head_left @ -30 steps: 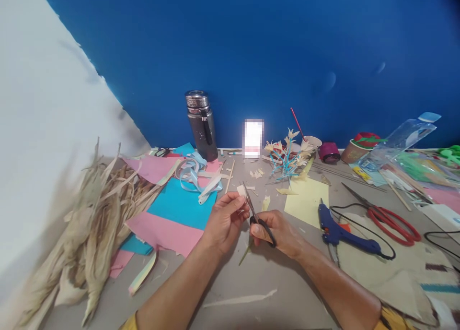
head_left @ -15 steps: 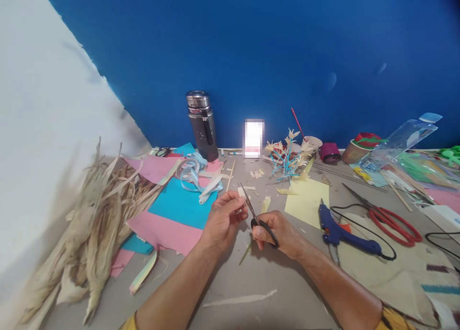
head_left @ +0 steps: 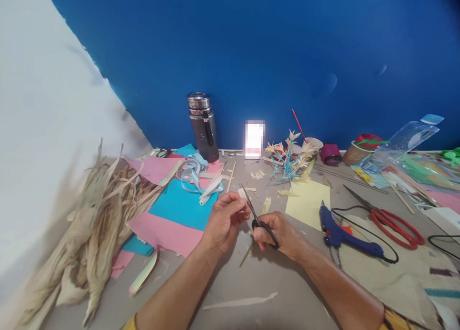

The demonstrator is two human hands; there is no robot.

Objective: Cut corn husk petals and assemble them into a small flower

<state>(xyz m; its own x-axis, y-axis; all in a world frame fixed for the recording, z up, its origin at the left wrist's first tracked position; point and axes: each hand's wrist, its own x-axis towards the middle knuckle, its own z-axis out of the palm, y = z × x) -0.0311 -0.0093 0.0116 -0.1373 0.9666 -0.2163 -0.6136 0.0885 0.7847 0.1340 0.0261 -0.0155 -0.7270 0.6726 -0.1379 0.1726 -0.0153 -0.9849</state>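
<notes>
My left hand (head_left: 226, 217) pinches a small pale strip (head_left: 242, 194), which looks like dried corn husk, between thumb and fingertips. Black-handled scissors (head_left: 265, 230) are gripped in my right hand (head_left: 278, 234), their narrow blades pointing up and away beside the strip. Whether the blades touch the strip I cannot tell. Beyond both hands lie small cut pale pieces (head_left: 258, 174). Under the right hand rests a thin greenish strip (head_left: 246, 254), and a long pale strip (head_left: 240, 301) lies nearer me.
Dried husks (head_left: 89, 234) pile up at left beside pink and blue sheets (head_left: 183, 203). A dark flask (head_left: 203, 128) stands at the back. Blue-stemmed husk flowers (head_left: 287, 159) sit behind a yellow sheet (head_left: 309, 203). At right are a blue glue gun (head_left: 345, 236) and red-handled scissors (head_left: 395, 227).
Both hands, the strip and the scissors hold almost the same position. The whole view has shifted very slightly.
</notes>
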